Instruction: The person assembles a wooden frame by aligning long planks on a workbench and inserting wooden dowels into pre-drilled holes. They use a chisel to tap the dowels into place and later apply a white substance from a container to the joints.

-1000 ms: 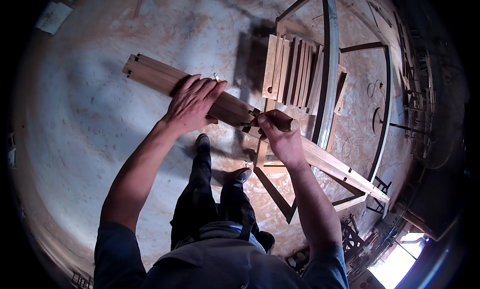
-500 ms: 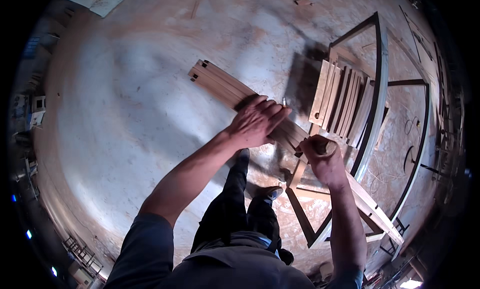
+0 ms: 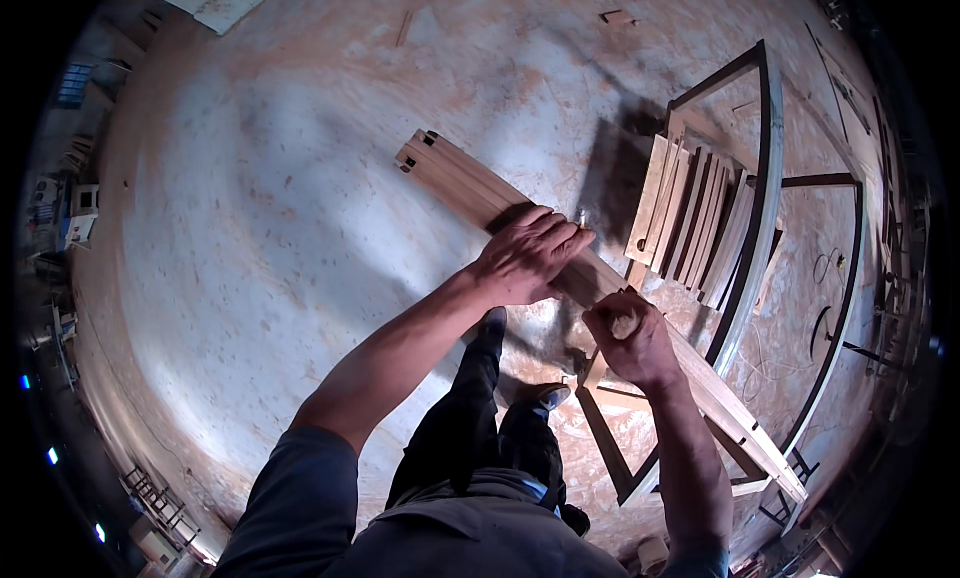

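My left hand (image 3: 532,260) is wrapped over the top of a long wooden board (image 3: 465,186), which slants across the middle from far left to near right. Dark mortise slots show at its far end, and a groove or seam runs along it. Lower right along the board, my right hand (image 3: 640,348) is closed in a fist around a round wooden handle (image 3: 625,325), seen end-on; the rest of that tool is hidden below the fist. Beyond my right hand a pale slotted timber (image 3: 745,408) continues in line; I cannot tell whether it is the same piece.
A dark metal frame (image 3: 768,178) stands to the right, with several stacked boards (image 3: 690,218) in it. Its lower corner (image 3: 612,448) reaches close to my feet. A wood scrap (image 3: 618,18) lies on the dusty floor farther off, and a pale panel (image 3: 215,0) is at the far left.
The view has shifted slightly. My right hand has moved left along the board, closer to my left hand, which keeps its hold.
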A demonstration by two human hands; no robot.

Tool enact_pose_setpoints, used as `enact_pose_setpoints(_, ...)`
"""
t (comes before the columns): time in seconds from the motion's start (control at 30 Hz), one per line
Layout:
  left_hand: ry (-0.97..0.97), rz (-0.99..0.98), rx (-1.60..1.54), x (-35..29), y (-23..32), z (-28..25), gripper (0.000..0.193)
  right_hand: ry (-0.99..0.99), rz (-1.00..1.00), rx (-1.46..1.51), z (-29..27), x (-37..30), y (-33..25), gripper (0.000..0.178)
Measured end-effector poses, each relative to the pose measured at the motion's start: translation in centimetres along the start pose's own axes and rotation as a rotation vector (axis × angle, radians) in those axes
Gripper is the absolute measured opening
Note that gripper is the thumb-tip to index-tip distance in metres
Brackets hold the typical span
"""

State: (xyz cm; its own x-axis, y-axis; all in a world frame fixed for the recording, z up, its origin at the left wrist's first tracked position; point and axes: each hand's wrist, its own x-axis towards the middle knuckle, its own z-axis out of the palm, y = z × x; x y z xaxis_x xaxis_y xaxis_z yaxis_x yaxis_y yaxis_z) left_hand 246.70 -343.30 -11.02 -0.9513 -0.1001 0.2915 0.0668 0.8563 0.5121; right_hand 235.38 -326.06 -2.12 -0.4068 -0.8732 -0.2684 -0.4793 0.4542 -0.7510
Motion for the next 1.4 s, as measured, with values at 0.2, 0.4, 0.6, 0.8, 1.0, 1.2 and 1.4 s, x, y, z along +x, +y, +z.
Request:
enact_pose_setpoints(0.2, -0.168, -0.069, 0.080, 0.7, 0.5, -0.1, 0.085, -0.068, -0.371, -0.125, 0.1, -3.2, 1.5, 0.010)
enact_pose_setpoints(0.4, -0.216, -0.129, 0.132, 0.5, 0.8, -0.5, 0.085, 0.038, -0.328, 0.038, -0.3, -6.4, 2.5, 0.018)
enact_pose_setpoints(0.6, -0.162, -0.112, 0.101, 1.1, 1.1, -0.6, 0.089, 0.449, 0.124, 0.512, -2.4, -7.9, 3.2, 0.008)
enact_pose_setpoints(0.8, -0.178, -0.106, 0.113, 1.4, 1.2, -0.4, 0.090, 0.510, 0.222, 0.930, -1.3, -6.5, 3.4, 0.010)
enact_pose_setpoints(1.0, -0.177, -0.091, 0.120, 1.3, 1.1, -0.5, 0.090, 0.332, -0.025, 0.407, -1.3, -6.2, 5.1, 0.015)
enact_pose_setpoints(1.2, -0.165, -0.088, 0.107, 1.1, 0.9, -0.5, 0.090, 0.330, 0.001, 0.271, -1.1, -5.9, 4.0, 0.017)
enact_pose_setpoints(1.4, -0.184, -0.088, 0.099, 1.3, 0.8, -0.7, 0.089, 0.382, -0.070, -0.025, 0.5, -4.8, 2.0, 0.019)
